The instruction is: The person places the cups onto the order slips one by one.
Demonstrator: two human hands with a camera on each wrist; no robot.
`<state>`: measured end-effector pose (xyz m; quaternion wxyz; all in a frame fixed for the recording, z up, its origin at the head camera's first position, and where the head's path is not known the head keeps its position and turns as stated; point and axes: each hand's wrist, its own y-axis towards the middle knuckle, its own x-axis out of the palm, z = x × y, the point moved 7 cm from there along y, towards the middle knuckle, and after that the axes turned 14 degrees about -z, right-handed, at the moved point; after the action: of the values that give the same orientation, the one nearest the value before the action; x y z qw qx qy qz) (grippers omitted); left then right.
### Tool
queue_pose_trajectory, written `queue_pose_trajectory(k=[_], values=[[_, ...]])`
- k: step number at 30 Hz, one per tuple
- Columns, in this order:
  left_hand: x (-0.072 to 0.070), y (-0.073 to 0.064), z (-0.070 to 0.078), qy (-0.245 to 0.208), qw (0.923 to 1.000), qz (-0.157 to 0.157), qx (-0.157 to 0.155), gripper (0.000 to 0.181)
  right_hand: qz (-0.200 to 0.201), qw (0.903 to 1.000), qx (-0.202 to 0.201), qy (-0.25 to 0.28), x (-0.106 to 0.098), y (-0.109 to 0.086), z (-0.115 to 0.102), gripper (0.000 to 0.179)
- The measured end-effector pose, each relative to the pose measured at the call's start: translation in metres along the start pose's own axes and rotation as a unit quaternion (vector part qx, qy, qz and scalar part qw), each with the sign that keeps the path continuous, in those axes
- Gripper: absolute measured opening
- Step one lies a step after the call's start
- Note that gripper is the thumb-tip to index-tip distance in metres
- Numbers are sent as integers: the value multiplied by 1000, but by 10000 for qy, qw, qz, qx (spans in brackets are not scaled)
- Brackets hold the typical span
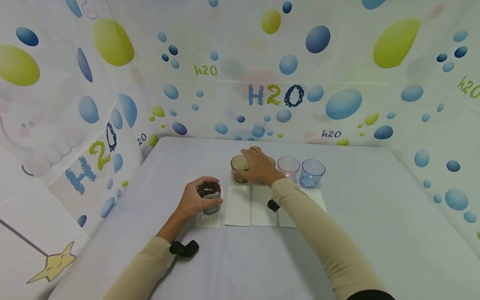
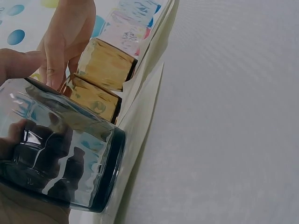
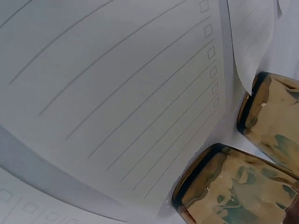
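Note:
My left hand (image 1: 193, 200) grips a dark grey-tinted glass (image 1: 210, 205), its thumb and fingers around the side near the rim. This glass is upright over the leftmost paper sheet (image 1: 207, 221). Farther back, my right hand (image 1: 258, 166) has its thumb and fingers around the left amber glass (image 1: 237, 163). A second amber glass (image 2: 105, 63) stands beside it, mostly behind the right hand in the head view. In the right wrist view a fingertip (image 3: 292, 215) touches the nearer amber glass (image 3: 238, 186).
Right of the amber glasses stand a pink glass (image 1: 288, 164) and a blue glass (image 1: 312, 174). More paper sheets (image 1: 238, 208) lie in a row in front, printed with lines and small boxes. A patterned curtain (image 1: 232, 50) surrounds the white table (image 1: 240, 262).

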<state>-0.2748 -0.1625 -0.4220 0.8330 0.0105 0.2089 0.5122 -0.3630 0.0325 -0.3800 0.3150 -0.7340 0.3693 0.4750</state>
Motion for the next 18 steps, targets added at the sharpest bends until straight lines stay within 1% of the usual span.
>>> queue_pose_trajectory(k=[7,14,18], values=[[2,0,-1,-8,10000,-67,-47,57,-104,9998,166,101,4,6,10,81],[1,-2,4,-43,10000,-69,2,55,-244,9965,476,641,3,11,11,82],[1,0,3,-52,10000,-80,0,55,-288,9936,603,909,2,11,12,81]])
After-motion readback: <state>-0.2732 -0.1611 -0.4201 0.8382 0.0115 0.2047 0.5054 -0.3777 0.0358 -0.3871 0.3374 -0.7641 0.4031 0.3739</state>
